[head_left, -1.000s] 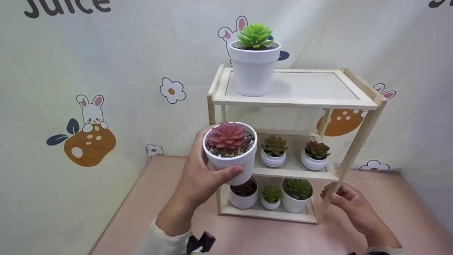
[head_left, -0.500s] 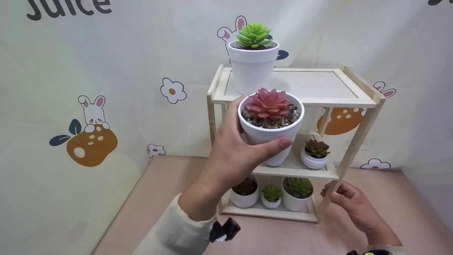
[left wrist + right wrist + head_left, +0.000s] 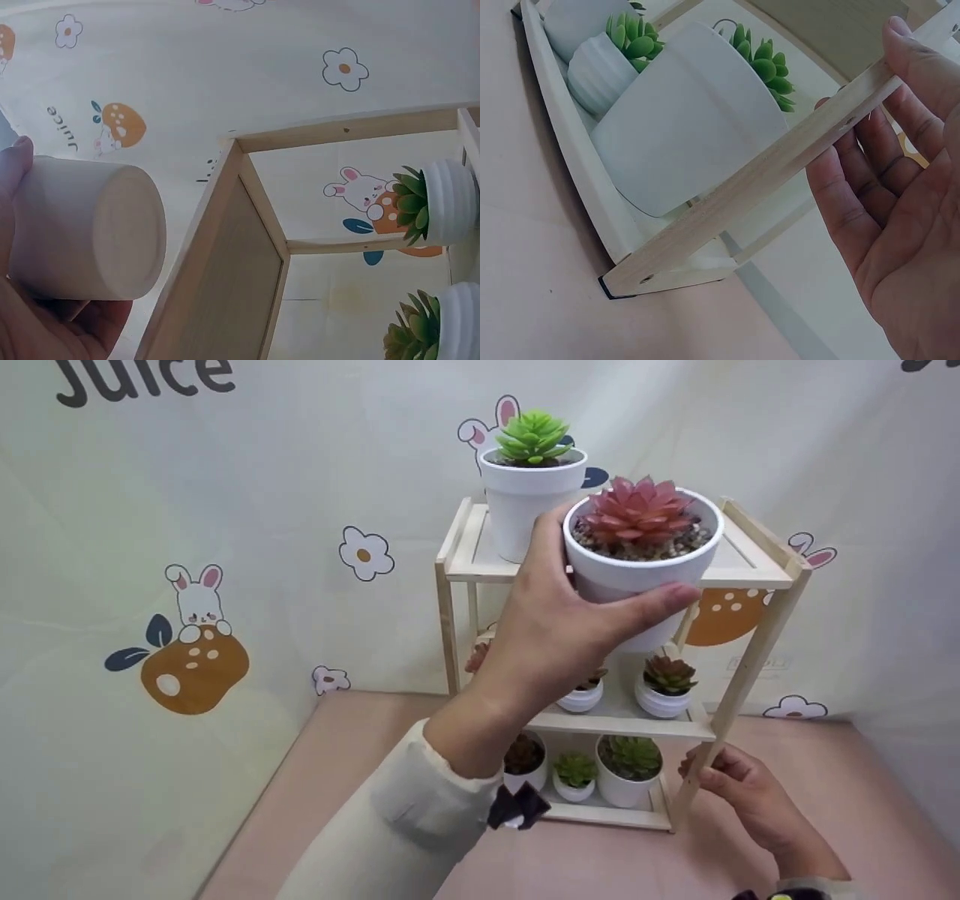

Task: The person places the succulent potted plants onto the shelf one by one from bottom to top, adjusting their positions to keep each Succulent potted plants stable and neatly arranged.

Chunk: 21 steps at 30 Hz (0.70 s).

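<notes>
My left hand [image 3: 551, 622] grips a white pot [image 3: 637, 577] holding a red succulent [image 3: 637, 514]. Its thumb crosses the front of the pot, which hangs before and above the front edge of a wooden plant shelf [image 3: 622, 725]. From the left wrist, the pot's underside [image 3: 129, 232] shows off to the side of the top board [image 3: 232, 270], apart from it. With thumb and curled fingers, my right hand [image 3: 765, 802] holds the shelf's right front post [image 3: 735, 187] low down. A white pot with a bright green succulent [image 3: 534, 439] stands at the top board's left end.
On the middle tier sit small potted succulents [image 3: 665, 697], one partly hidden behind my left arm. Several more, including a larger green one [image 3: 630, 780], fill the bottom tier. A printed curtain [image 3: 300, 472] hangs behind; the shelf stands on a pinkish table [image 3: 600, 862].
My left hand has carried the red succulent's pot up and to the right, from before the middle tier to top-board height. My right hand keeps its hold on the post.
</notes>
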Each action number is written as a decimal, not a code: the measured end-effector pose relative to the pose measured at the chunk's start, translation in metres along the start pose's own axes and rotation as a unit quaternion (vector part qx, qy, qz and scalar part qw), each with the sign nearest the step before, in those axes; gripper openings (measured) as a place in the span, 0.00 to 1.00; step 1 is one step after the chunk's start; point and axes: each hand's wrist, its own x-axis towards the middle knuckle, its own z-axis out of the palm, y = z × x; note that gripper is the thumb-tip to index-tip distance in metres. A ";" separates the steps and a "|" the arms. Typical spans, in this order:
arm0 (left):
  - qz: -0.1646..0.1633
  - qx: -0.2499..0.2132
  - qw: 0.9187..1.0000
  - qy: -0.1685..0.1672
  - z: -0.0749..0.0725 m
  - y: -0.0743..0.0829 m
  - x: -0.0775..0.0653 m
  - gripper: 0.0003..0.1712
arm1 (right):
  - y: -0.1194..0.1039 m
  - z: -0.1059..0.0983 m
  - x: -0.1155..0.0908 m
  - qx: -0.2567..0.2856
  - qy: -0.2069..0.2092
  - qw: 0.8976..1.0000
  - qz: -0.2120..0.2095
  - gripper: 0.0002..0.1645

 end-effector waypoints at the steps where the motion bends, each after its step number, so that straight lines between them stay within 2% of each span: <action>1: 0.003 -0.004 1.000 0.002 0.001 0.001 0.002 0.54 | 0.000 0.000 0.000 0.001 0.001 1.000 -0.002 0.18; 6: 0.011 0.007 1.000 0.019 0.009 0.002 0.012 0.53 | 0.000 0.000 0.002 -0.001 -0.003 1.000 -0.008 0.19; 10: 0.014 0.021 0.999 0.020 0.018 0.000 0.023 0.54 | 0.000 -0.001 0.001 -0.003 -0.003 1.000 -0.001 0.19; 16: 0.010 0.060 0.998 0.023 0.031 0.001 0.045 0.58 | -0.001 -0.002 0.002 -0.003 0.000 1.000 0.014 0.21; 21: 0.001 0.104 0.994 0.034 0.038 -0.005 0.063 0.59 | 0.000 -0.001 0.002 -0.005 0.001 1.000 0.025 0.21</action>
